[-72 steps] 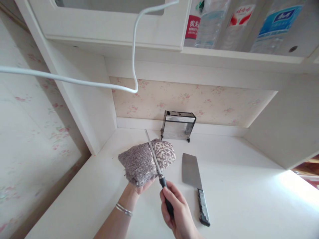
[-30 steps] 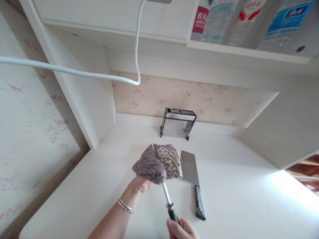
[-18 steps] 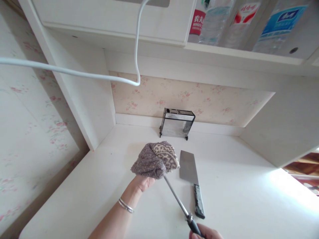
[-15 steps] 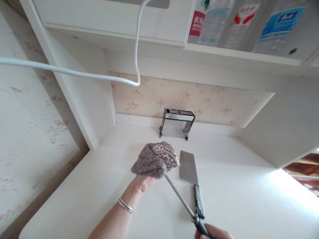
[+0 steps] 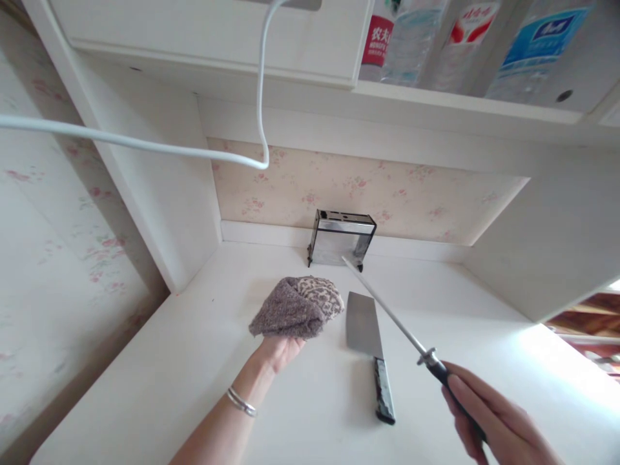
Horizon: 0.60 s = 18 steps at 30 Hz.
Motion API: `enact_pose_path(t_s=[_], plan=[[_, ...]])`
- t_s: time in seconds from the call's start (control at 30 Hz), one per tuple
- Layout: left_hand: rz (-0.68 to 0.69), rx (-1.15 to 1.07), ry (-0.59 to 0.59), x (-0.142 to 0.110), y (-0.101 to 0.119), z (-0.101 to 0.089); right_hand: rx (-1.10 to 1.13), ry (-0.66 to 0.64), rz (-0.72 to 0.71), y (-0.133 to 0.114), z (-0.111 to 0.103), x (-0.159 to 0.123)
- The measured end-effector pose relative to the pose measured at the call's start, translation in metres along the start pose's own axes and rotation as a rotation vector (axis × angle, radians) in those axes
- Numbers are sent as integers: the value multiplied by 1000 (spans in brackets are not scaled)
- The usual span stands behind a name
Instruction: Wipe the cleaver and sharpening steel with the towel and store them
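A folded grey-brown cloth (image 5: 290,309) with a cream pattern rests in my left hand (image 5: 279,352), whose fingers are mostly hidden beneath it. My right hand (image 5: 484,407) grips the black handle of a sharpening steel (image 5: 392,316). The thin rod points up and left, apart from the cloth, with its tip in front of the knife block. Between my hands a cleaver (image 5: 363,323) lies flat on the white tabletop (image 5: 310,413), blade away from me and its dark, worn handle towards me.
A clear-sided knife block (image 5: 342,239) with black edges stands at the back by the flowered wall. Overhead, a shelf (image 5: 465,103) bears several plastic bottles (image 5: 414,45). A white cable (image 5: 194,152) hangs across the upper left. Side panels (image 5: 537,239) close in the desk.
The sharpening steel has come out of the cloth, my right hand moving right and up into fuller view. My left hand stays nearly in place with the cloth.
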State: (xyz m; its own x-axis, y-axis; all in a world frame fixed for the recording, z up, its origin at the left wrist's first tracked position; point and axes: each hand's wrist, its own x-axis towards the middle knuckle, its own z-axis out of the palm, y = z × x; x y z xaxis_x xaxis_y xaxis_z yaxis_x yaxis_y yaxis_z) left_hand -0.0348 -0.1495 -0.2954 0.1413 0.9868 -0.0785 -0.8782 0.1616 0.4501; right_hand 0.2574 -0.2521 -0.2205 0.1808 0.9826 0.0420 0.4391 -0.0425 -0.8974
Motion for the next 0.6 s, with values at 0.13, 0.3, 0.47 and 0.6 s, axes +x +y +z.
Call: enact_pose_path(t_s=[0.13, 0.3, 0.47, 0.6], plan=[[-128, 71, -132, -7, -6, -6, 78, -130, -2, -24, 37, 17], [-141, 124, -214, -10, 0, -10, -113, -76, -373, -50, 85, 26], [-129, 135, -228, -12, 5, -1, -426, -45, -727, -51, 129, 20], [-144, 184, -218, -12, 5, 10, -598, -11, -741, -39, 149, 10]])
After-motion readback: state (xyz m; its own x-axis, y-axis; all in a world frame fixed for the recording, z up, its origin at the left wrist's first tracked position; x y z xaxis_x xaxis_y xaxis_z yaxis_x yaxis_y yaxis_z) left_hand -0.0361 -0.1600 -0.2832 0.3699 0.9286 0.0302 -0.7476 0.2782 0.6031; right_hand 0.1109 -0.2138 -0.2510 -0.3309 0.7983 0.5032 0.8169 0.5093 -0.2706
